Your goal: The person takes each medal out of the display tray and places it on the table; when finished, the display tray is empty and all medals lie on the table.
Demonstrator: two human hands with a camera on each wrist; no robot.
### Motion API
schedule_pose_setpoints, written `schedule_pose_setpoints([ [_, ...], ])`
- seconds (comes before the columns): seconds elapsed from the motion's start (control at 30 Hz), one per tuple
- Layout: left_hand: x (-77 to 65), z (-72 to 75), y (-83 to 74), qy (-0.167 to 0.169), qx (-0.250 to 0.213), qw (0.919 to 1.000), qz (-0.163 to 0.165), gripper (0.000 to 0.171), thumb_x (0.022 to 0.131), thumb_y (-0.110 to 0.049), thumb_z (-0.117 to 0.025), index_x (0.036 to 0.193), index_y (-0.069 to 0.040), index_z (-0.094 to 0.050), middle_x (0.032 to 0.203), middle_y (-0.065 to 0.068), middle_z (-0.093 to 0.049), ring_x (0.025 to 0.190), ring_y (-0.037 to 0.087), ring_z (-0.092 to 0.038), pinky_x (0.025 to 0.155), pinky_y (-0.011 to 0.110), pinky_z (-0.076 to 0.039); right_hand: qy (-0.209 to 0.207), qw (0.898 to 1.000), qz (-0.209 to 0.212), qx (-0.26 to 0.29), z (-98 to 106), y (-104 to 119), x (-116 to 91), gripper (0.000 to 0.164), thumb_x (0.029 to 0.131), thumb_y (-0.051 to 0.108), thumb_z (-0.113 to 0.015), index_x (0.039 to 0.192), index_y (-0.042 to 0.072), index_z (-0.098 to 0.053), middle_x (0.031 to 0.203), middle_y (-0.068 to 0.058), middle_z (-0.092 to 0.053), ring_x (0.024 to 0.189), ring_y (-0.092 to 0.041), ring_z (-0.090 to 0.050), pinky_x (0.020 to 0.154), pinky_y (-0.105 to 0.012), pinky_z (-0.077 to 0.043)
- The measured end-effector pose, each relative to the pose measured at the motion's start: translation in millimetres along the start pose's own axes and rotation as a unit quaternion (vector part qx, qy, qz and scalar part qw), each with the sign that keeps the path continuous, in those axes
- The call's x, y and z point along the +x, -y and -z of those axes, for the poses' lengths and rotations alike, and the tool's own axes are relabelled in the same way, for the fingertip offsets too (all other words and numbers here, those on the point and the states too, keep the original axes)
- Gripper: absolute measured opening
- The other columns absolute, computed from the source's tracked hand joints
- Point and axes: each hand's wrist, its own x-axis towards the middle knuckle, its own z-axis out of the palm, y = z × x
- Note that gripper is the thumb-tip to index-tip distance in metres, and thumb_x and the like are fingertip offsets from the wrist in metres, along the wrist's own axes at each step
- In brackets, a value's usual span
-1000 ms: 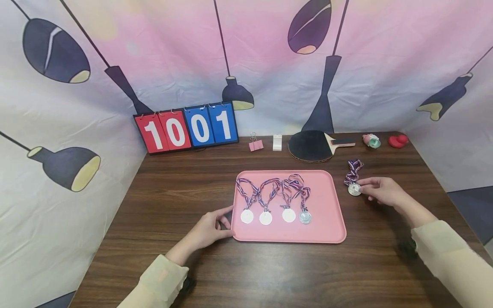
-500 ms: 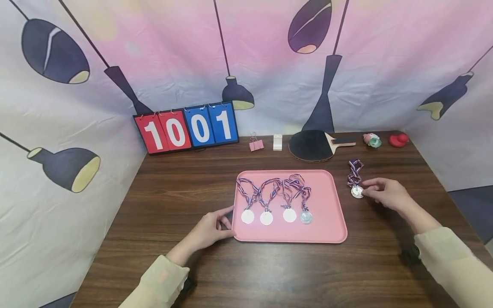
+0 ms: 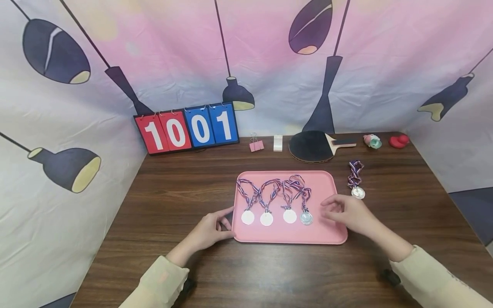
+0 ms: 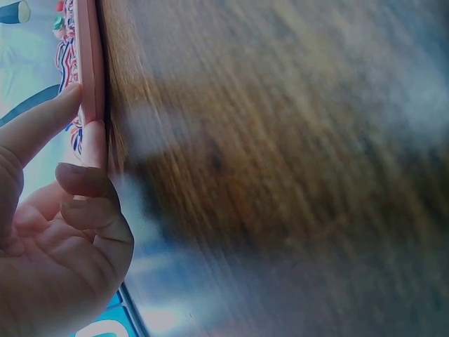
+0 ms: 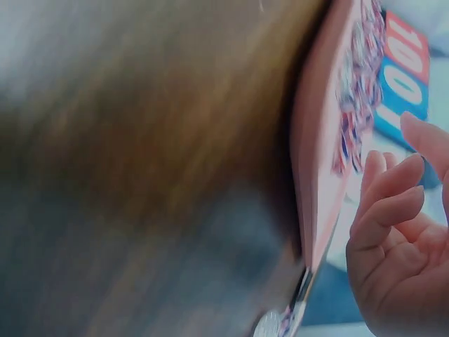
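Note:
A pink tray (image 3: 269,235) lies on the table with several medals on striped ribbons in it; one of them is a duller silver medal (image 3: 306,218). Against its left edge rests my left hand (image 3: 209,229), thumb and index finger spread and touching the rim, the other fingers bent. My right hand (image 3: 348,211) hovers over the tray's right edge with loosely bent fingers and nothing in it. Outside the tray, beyond the right hand, lies another medal (image 3: 358,193) with a bunched ribbon (image 3: 355,171). In the right wrist view the right hand (image 5: 403,239) is apart from the tray's wall (image 5: 309,140).
A flip scoreboard (image 3: 186,128) stands at the back left. Along the back lie a pink binder clip (image 3: 256,146), a white holder (image 3: 277,143), a table tennis bat (image 3: 311,146), a small figurine (image 3: 372,141) and a red toy (image 3: 399,141). Cloth walls surround the table (image 3: 289,273).
My right hand let go of the medal right of the tray, after shifting it slightly right, and moved left over the tray's right edge. The left hand stayed at the rim.

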Motion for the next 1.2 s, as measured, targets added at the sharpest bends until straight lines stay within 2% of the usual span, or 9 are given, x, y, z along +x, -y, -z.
schedule_pose_setpoints([
  [0.17, -0.2, 0.2, -0.7, 0.0, -0.003, 1.0, -0.002, 0.067, 0.072, -0.018, -0.075, 0.131, -0.005, -0.045, 0.071, -0.004, -0.057, 0.049, 0.013, -0.045, 0.043, 0.023, -0.035, 0.009, 1.0, 0.014, -0.009, -21, 5, 1, 0.022, 0.07, 0.025, -0.076, 0.087, 0.016, -0.067, 0.069, 0.008, -0.059, 0.064, -0.011, -0.053, 0.058, -0.024, -0.042],
  [0.3, -0.4, 0.6, -0.5, -0.002, -0.005, 1.0, -0.001, 0.067, 0.073, -0.018, -0.075, 0.131, -0.005, -0.045, 0.071, -0.004, -0.057, 0.049, 0.013, -0.045, 0.043, 0.023, -0.035, 0.013, 0.999, 0.021, -0.021, -33, 6, 5, 0.028, 0.067, 0.032, -0.078, 0.087, 0.016, -0.066, 0.069, 0.01, -0.058, 0.064, -0.008, -0.053, 0.059, -0.025, -0.041],
  [0.4, 0.0, 0.5, -0.2, 0.0, -0.005, 1.0, -0.001, 0.067, 0.073, -0.018, -0.074, 0.131, -0.005, -0.044, 0.071, -0.004, -0.058, 0.049, 0.014, -0.045, 0.043, 0.023, -0.035, 0.011, 0.999, 0.007, -0.03, -38, 6, 8, 0.031, 0.064, 0.035, -0.079, 0.085, 0.017, -0.065, 0.068, 0.01, -0.057, 0.064, -0.009, -0.051, 0.059, -0.026, -0.04],
  [0.67, -0.3, 0.3, 0.1, 0.001, -0.006, 1.0, -0.002, 0.067, 0.073, -0.018, -0.074, 0.131, -0.004, -0.044, 0.071, -0.005, -0.058, 0.049, 0.013, -0.045, 0.043, 0.022, -0.034, 0.023, 0.998, -0.024, -0.052, -41, 12, 10, 0.03, 0.063, 0.034, -0.079, 0.083, 0.018, -0.063, 0.067, 0.007, -0.054, 0.063, -0.011, -0.048, 0.058, -0.029, -0.038],
  [0.97, -1.2, 0.7, 1.2, 0.004, -0.008, 1.0, -0.004, 0.067, 0.073, -0.017, -0.074, 0.131, -0.005, -0.044, 0.071, -0.004, -0.057, 0.05, 0.014, -0.046, 0.043, 0.023, -0.036, 0.036, 0.995, -0.057, -0.069, -40, 17, 13, 0.037, 0.059, 0.043, -0.079, 0.081, 0.019, -0.062, 0.066, 0.005, -0.052, 0.061, -0.013, -0.047, 0.055, -0.03, -0.037],
  [1.2, -0.8, 0.6, 1.2, 0.004, -0.009, 0.9999, -0.008, 0.067, 0.073, -0.017, -0.074, 0.131, -0.004, -0.044, 0.071, -0.005, -0.057, 0.05, 0.014, -0.046, 0.043, 0.023, -0.036, 0.043, 0.995, -0.057, -0.069, -39, 20, 14, 0.035, 0.059, 0.037, -0.081, 0.08, 0.018, -0.061, 0.065, 0.005, -0.052, 0.06, -0.013, -0.048, 0.056, -0.03, -0.037],
])
